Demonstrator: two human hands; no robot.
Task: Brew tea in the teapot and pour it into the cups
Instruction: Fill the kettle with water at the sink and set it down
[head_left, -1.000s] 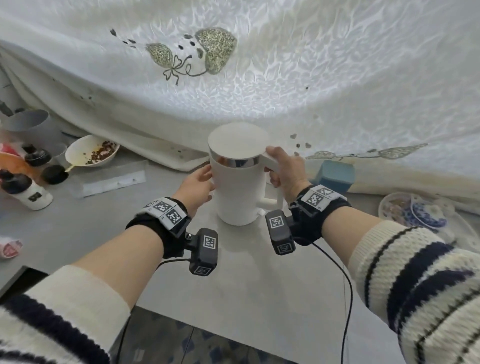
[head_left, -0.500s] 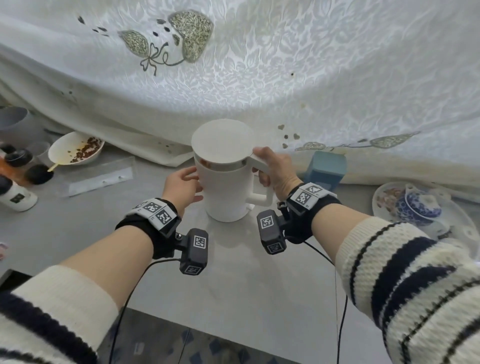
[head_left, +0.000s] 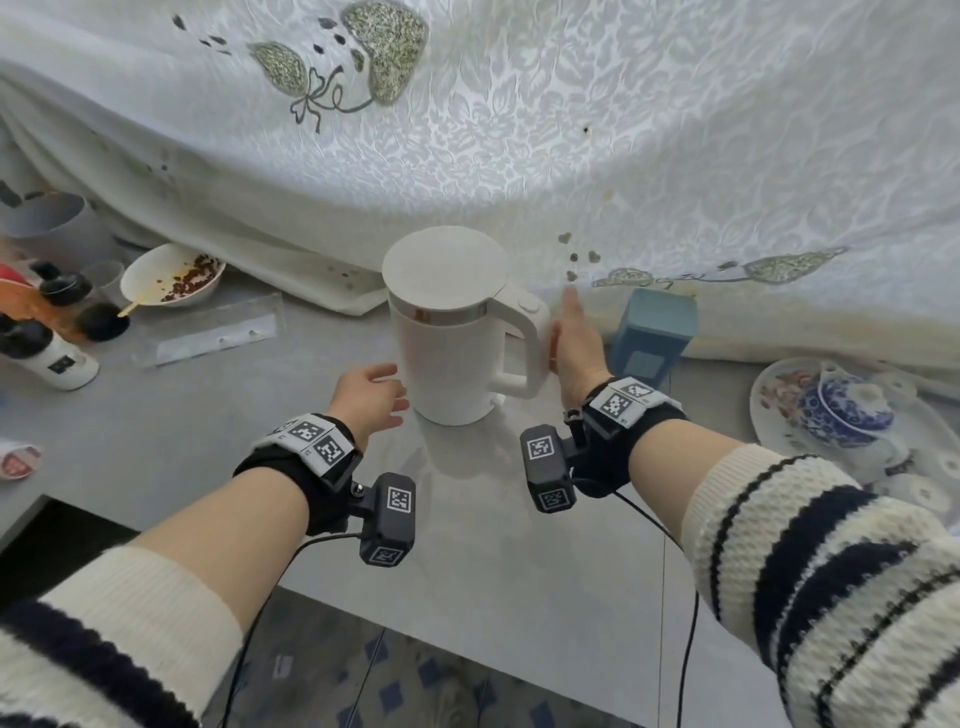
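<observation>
A white electric kettle (head_left: 457, 353) with its lid down stands upright on the grey table (head_left: 467, 530), handle turned to the right. My left hand (head_left: 366, 397) hovers just left of its base, fingers relaxed and apart from it. My right hand (head_left: 576, 345) is beside the handle with the fingers straight, holding nothing. At the far right a blue-and-white lidded tea bowl (head_left: 844, 408) sits on a patterned tray (head_left: 769, 395).
A blue box (head_left: 652, 335) stands right behind my right hand. At the left are a bowl (head_left: 171, 275) with dark bits and a stick, dark-capped bottles (head_left: 47, 343) and a clear plastic strip (head_left: 213, 332). A white embroidered cloth (head_left: 519, 130) hangs behind.
Both hands have let go of the kettle: the right hand left the handle and opened, the left drew back from the body. The kettle now stands alone.
</observation>
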